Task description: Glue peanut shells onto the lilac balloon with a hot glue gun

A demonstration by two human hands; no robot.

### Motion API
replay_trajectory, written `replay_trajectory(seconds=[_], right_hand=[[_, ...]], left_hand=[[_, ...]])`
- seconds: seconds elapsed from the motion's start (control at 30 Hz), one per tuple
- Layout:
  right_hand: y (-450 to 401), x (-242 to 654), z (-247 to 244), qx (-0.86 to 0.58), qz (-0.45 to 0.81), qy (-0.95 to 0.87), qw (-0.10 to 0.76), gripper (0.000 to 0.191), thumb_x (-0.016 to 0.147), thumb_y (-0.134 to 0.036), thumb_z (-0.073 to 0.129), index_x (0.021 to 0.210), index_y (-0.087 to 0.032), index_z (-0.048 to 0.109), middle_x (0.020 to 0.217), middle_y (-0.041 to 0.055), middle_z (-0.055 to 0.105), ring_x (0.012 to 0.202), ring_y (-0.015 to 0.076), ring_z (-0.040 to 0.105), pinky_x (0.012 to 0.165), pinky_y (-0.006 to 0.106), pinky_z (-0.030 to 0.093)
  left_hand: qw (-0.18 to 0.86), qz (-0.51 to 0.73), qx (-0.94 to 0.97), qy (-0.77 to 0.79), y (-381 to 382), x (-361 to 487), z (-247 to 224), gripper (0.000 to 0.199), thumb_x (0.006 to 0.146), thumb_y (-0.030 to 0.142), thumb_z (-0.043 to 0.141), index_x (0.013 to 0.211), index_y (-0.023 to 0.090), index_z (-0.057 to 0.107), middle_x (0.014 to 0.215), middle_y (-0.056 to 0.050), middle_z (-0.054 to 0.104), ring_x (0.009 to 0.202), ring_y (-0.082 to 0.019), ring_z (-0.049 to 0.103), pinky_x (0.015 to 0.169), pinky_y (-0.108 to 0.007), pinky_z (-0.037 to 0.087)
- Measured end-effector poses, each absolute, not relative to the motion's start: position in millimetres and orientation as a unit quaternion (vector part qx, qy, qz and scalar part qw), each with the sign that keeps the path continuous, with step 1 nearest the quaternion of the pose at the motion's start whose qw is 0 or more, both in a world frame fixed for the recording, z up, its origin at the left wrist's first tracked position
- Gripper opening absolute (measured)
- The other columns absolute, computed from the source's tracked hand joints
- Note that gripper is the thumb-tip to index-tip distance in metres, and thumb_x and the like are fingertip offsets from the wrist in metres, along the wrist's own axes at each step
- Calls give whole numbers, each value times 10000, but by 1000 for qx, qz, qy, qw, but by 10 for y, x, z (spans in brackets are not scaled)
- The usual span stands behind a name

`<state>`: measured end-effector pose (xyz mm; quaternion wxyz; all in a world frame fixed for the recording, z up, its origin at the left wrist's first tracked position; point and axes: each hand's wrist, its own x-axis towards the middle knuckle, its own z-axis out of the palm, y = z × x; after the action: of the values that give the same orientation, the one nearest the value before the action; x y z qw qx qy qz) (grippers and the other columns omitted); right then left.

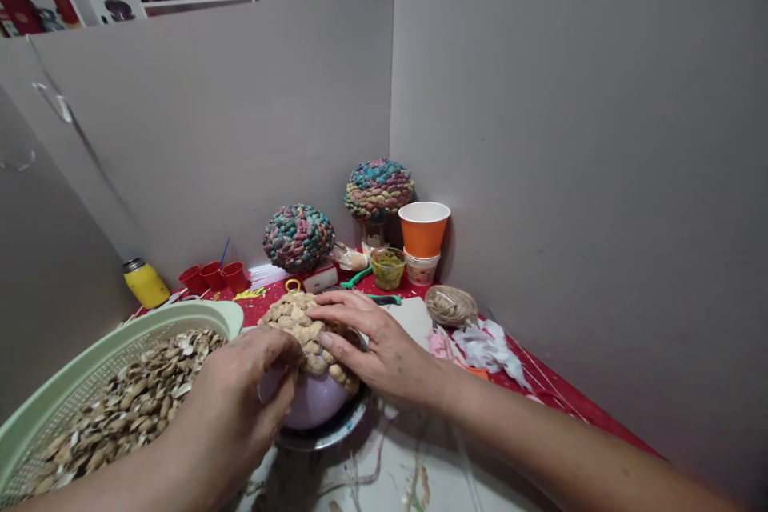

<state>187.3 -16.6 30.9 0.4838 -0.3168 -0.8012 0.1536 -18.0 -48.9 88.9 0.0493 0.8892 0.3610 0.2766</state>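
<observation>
Apparently midway through covering a lilac, balloon-like form point(313, 404) with a shell layer point(293, 316), pale and bumpy over the top and ending raggedly above the bare lower part. Resting in a shallow metal-rimmed bowl point(327, 442) near the middle of the tabletop point(564, 394), just beside the green basket point(231, 314) of loose shells point(150, 404). Next, probably calls for seating pieces along that ragged edge, with light pressure on one side, steady support on the other and no hard squeeze. As for the hands, bracing from above with the right hand point(373, 330), palm down, fingers extended and loosely spread over the right of the layer, cupping rather than gripping. Working at the left edge with the left hand point(243, 388), bent inward at the wrist, fingers curled and thumb drawn close in a narrow pinch (impossible to tell whether around a loose piece or only against the layer). Reaching in with both forearms from the near side.
</observation>
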Motion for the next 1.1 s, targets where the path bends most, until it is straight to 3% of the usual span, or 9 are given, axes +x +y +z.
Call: replay_trajectory(seconds=[0.93, 1.1], right_hand=[[-197, 1860, 265, -313, 123, -801, 496, 275, 933, -232, 532, 1189, -217, 629, 1231, 108, 596, 1160, 222, 532, 990, 431, 438], [-276, 1798, 317, -354, 137, -780, 497, 281, 877, -281, 619, 1149, -215, 643, 1228, 106, 597, 1151, 244, 532, 992, 444, 435]], left_hand=[[-20, 269, 911, 312, -449, -190, 802, 134, 863, 90, 503, 852, 190, 592, 762, -16, 665, 694, -149, 618, 648, -280, 490], [-10, 292, 913, 285, -474, -198, 837, 176, 827, 67, 525, 925, 200, 586, 839, -25, 699, 776, -155, 655, 725, -283, 515]])
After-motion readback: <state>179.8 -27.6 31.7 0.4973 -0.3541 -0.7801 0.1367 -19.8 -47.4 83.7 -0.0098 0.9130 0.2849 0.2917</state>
